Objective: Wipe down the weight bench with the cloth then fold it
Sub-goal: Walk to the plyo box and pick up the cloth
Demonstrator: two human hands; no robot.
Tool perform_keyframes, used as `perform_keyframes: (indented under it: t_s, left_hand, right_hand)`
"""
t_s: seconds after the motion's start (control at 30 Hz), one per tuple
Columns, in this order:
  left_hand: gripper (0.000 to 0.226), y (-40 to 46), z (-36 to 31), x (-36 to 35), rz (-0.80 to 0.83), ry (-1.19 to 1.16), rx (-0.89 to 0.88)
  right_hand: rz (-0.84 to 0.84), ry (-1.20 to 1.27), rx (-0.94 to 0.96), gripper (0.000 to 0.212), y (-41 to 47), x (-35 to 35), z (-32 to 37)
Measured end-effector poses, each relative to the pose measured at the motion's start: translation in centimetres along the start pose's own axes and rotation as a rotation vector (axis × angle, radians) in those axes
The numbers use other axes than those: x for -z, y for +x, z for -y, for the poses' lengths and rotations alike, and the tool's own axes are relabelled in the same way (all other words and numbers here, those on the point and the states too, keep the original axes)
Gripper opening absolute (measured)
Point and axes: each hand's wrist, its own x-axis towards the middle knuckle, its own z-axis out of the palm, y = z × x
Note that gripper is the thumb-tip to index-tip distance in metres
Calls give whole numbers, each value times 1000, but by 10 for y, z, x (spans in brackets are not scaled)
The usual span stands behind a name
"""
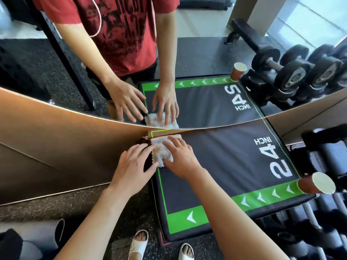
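Observation:
A small pale knitted cloth [159, 148], folded into a compact rectangle, lies at the far left corner of the black padded bench top [216, 166] with green arrow borders and "24 INCH" lettering. My right hand [180, 156] lies flat on the cloth's right part, fingers straight and spread. My left hand [134, 164] is beside the bench's left edge, fingers extended, with its fingertips touching the cloth's left edge.
A wall mirror [206, 102] right behind the bench doubles my hands, the cloth and the pad. A brown paper cup [317, 185] stands on the bench's near right corner. Dumbbell racks [319, 231] crowd the right side. Speckled rubber floor [84, 203] lies to the left.

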Motion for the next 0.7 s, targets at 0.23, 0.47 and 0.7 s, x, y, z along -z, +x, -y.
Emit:
perform_keyframes:
  t_s: [0.23, 0.47, 0.7]
  left_hand:
    - [54, -12, 13, -5, 40, -30, 30]
    - [51, -18, 5, -4, 26, -44, 29]
    - [49, -20, -15, -8, 12, -53, 0]
  right_hand:
    - [28, -17, -52, 50, 15, -23, -4]
    - [-13, -64, -98, 32, 21, -28, 3]
    - [-37, -32, -158, 27, -22, -29, -17]
